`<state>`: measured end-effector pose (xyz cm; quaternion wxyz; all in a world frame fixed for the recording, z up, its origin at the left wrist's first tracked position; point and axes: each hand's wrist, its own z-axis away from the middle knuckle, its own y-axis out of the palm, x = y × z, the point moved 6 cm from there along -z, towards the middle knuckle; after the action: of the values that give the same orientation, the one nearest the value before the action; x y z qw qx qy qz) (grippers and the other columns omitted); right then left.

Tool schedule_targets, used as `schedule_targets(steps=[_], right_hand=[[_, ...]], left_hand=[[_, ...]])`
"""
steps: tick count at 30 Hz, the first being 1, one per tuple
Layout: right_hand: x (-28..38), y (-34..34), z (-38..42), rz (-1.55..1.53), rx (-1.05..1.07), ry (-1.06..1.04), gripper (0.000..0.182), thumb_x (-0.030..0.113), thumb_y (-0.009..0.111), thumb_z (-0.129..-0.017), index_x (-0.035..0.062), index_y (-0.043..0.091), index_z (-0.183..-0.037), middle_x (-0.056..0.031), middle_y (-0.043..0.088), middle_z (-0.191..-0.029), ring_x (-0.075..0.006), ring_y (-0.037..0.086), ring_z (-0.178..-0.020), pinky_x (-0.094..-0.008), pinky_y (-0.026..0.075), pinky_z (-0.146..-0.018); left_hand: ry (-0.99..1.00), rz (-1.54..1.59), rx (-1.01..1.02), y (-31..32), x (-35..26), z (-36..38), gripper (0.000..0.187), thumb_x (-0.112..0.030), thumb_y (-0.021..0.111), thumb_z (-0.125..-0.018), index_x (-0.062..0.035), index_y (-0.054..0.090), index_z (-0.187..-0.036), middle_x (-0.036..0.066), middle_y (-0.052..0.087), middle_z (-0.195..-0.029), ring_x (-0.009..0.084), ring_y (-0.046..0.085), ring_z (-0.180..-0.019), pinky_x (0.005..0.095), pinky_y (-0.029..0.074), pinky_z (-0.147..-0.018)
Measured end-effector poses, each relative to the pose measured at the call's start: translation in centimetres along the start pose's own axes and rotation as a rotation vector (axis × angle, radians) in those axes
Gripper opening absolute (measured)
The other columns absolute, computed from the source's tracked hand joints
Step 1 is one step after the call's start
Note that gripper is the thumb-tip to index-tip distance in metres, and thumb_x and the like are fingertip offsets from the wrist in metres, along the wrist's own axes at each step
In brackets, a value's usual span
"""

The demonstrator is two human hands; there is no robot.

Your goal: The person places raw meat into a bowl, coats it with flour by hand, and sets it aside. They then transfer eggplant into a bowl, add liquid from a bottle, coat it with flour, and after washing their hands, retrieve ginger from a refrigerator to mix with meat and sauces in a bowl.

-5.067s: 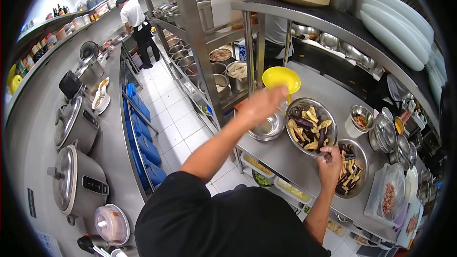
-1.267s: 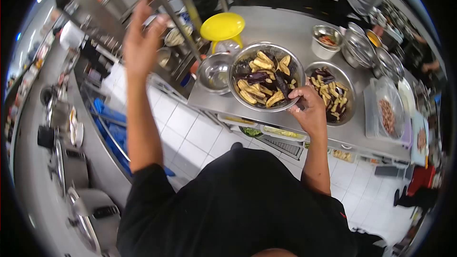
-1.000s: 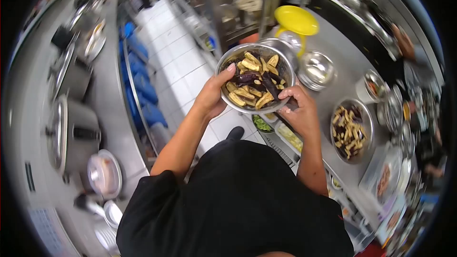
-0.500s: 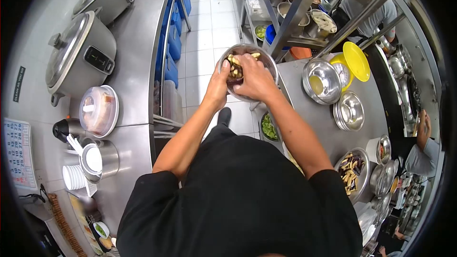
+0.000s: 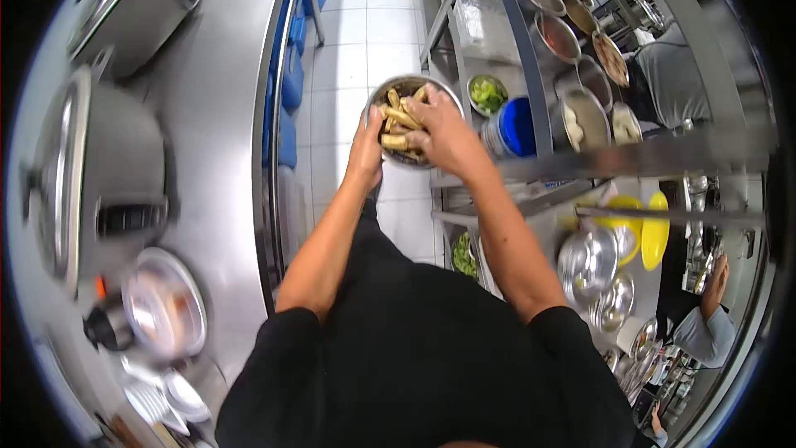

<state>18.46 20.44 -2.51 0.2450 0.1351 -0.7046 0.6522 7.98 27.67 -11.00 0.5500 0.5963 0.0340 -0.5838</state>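
A round metal bowl (image 5: 387, 83) hangs in front of me over the aisle, filled with cut eggplant pieces (image 5: 400, 119) that show pale yellow flesh and some dark skin. My left hand (image 5: 366, 148) grips the bowl's left side, its thumb by the rim. Inside the bowl's right half, my right hand (image 5: 448, 137) has its fingers curled over the eggplant pieces; the fingertips are partly blurred and hidden among them.
To the left runs a steel counter (image 5: 228, 58) with a large cooker (image 5: 124, 158) and a covered plate (image 5: 166, 307). At right, a metal rack holds several pots, a bowl of chopped greens (image 5: 487, 94) and a blue-lidded tub (image 5: 518, 127). Beyond it are steel bowls (image 5: 587, 265) and another person's hand (image 5: 715, 286).
I have moved forward along the aisle, so the counter and rack slide back past me. The bowl stays in my hands, and more eggplant shows as my right hand shifts to the right.
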Motion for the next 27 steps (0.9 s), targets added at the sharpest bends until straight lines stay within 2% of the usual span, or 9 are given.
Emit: schedule_targets(steps=[2,5,8,12,17,18,21,25,27], right_hand=[[-2.5,2.2,-5.0,0.073,-0.005,-0.029,0.051,0.016,0.069,-0.080,0.0060,0.055,-0.128,-0.0274,0.036,-0.143,-0.0426,0.035,-0.133,-0.0424,0.031,-0.110],[-5.5,0.8,-11.4,-0.061,0.055,0.093,0.044,0.020,0.063,-0.086,0.0052,0.056,-0.127,-0.0240,0.040,-0.143,-0.0408,0.037,-0.132,-0.0410,0.032,-0.109],[-13.4,-2.9,-17.1,-0.089,-0.221,0.307,0.042,0.022,0.059,-0.089,0.0092,0.055,-0.130,-0.0273,0.048,-0.134,-0.0409,0.046,-0.125,-0.0430,0.036,-0.106],[-29.9,-5.5,-22.1,-0.071,-0.480,0.581,0.047,0.021,0.059,-0.089,0.0032,0.050,-0.131,-0.0272,0.050,-0.131,-0.0403,0.053,-0.117,-0.0418,0.042,-0.100],[-49.5,-2.5,-25.1,0.130,-0.126,1.135,0.073,0.047,0.058,-0.089,0.0041,0.034,-0.143,-0.0269,0.051,-0.132,-0.0363,0.054,-0.119,-0.0411,0.046,-0.096],[-48.5,-2.0,-25.8,-0.208,-0.104,1.306,0.079,0.054,0.053,-0.089,0.0033,0.029,-0.145,-0.0280,0.050,-0.132,-0.0361,0.057,-0.116,-0.0471,0.048,-0.092],[-48.4,0.1,-28.0,-0.409,-0.016,1.475,0.084,0.058,0.051,-0.088,-0.0047,0.034,-0.140,-0.0242,0.049,-0.134,-0.0375,0.058,-0.110,-0.0502,0.048,-0.086],[-58.2,6.0,-30.6,-0.625,-0.120,1.166,0.059,0.042,0.053,-0.090,0.0016,0.045,-0.132,-0.0168,0.058,-0.117,-0.0307,0.060,-0.095,-0.0454,0.050,-0.078],[-58.4,5.7,-30.4,-0.665,-0.180,1.086,0.043,0.030,0.056,-0.089,0.0057,0.055,-0.124,-0.0111,0.065,-0.102,-0.0260,0.062,-0.083,-0.0410,0.051,-0.071]], left_hand=[[0.015,-0.064,0.000,-1.8,0.2,-6.3,0.060,-0.042,0.047,-0.099,0.0020,0.038,-0.138,0.015,0.048,-0.134,0.0230,0.046,-0.122,0.0344,0.034,-0.105],[0.070,-0.147,-0.044,-3.7,-0.7,-14.1,0.056,-0.041,0.048,-0.099,0.0003,0.040,-0.136,0.013,0.053,-0.128,0.0211,0.051,-0.117,0.0338,0.040,-0.101],[0.033,-0.153,-0.039,-5.3,-2.1,-20.2,0.057,-0.040,0.051,-0.097,0.0002,0.040,-0.136,0.013,0.052,-0.129,0.0199,0.052,-0.117,0.0336,0.040,-0.101],[-0.046,-0.074,-0.116,-8.0,-2.5,-24.9,0.053,-0.037,0.051,-0.098,-0.0005,0.041,-0.135,0.013,0.054,-0.128,0.0213,0.056,-0.114,0.0354,0.045,-0.098],[-0.144,-0.018,-0.233,-11.9,-0.2,-25.0,0.048,-0.034,0.048,-0.099,-0.0007,0.043,-0.133,0.013,0.056,-0.127,0.0224,0.058,-0.112,0.0363,0.047,-0.096],[-0.176,-0.024,-0.260,-13.0,0.5,-24.8,0.048,-0.033,0.048,-0.099,-0.0007,0.043,-0.133,0.013,0.056,-0.127,0.0225,0.058,-0.112,0.0361,0.047,-0.096],[-0.219,-0.056,-0.322,-14.7,1.8,-24.3,0.047,-0.033,0.048,-0.099,-0.0009,0.043,-0.133,0.013,0.056,-0.127,0.0225,0.058,-0.112,0.0362,0.047,-0.096],[-0.260,-0.096,-0.339,-15.0,2.6,-25.4,0.046,-0.032,0.048,-0.099,-0.0017,0.043,-0.133,0.012,0.056,-0.125,0.0215,0.057,-0.111,0.0360,0.047,-0.095],[-0.276,-0.105,-0.300,-14.5,3.6,-26.9,0.047,-0.033,0.049,-0.099,-0.0019,0.042,-0.134,0.012,0.055,-0.127,0.0216,0.056,-0.114,0.0360,0.045,-0.097]])
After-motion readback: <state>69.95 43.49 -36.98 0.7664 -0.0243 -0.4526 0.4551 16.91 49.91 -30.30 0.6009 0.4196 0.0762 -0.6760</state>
